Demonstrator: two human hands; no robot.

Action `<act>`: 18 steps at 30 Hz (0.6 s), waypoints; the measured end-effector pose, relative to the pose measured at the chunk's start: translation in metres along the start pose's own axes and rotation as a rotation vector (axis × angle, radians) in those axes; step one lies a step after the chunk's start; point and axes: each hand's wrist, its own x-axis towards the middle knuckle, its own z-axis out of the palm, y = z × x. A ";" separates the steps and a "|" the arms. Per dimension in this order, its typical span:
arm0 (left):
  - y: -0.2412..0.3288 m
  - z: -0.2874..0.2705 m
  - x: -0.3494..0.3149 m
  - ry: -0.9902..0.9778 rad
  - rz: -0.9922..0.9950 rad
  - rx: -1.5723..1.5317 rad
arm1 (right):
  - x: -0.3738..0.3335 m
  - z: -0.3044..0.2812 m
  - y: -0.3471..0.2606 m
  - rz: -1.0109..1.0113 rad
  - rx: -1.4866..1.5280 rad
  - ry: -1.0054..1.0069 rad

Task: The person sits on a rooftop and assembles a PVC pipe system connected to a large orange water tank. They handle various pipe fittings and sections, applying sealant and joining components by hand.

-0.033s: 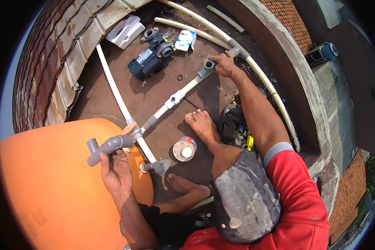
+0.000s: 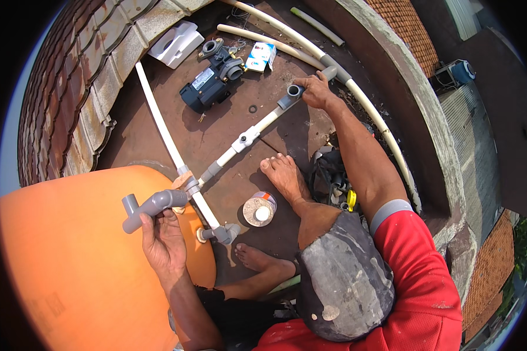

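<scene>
My left hand (image 2: 166,244) is closed on a grey PVC fitting assembly (image 2: 155,205), a tee joined to an elbow, held above the orange tank (image 2: 82,251). Its thumb presses the near side of the fitting. Farther off to the right, my right hand (image 2: 315,90) grips a grey pipe tee (image 2: 290,98) whose round opening faces up. That tee sits on a white pipe (image 2: 269,120) with a white inline valve (image 2: 246,139). The pipe runs down-left to a grey joint (image 2: 190,182) on another white pipe (image 2: 158,117). A grey elbow (image 2: 225,234) lies beside the tank's outlet.
A dark water pump (image 2: 208,82), a small box (image 2: 260,57) and a white plastic cover (image 2: 177,44) lie at the back. A can (image 2: 259,210) stands near my foot; a dark bag of fittings (image 2: 334,181) sits under my right arm. A low wall (image 2: 433,134) borders the right.
</scene>
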 end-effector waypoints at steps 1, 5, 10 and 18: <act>-0.001 0.000 0.000 0.003 0.002 0.001 | 0.000 0.000 0.000 -0.001 0.001 -0.002; -0.003 -0.002 0.005 -0.003 0.012 -0.030 | 0.006 -0.004 0.002 0.003 -0.010 0.007; -0.003 0.000 0.004 -0.003 0.007 -0.034 | 0.008 -0.003 0.004 -0.004 0.005 0.004; -0.002 -0.002 0.004 -0.012 0.008 -0.037 | 0.008 -0.004 0.004 -0.008 0.000 -0.014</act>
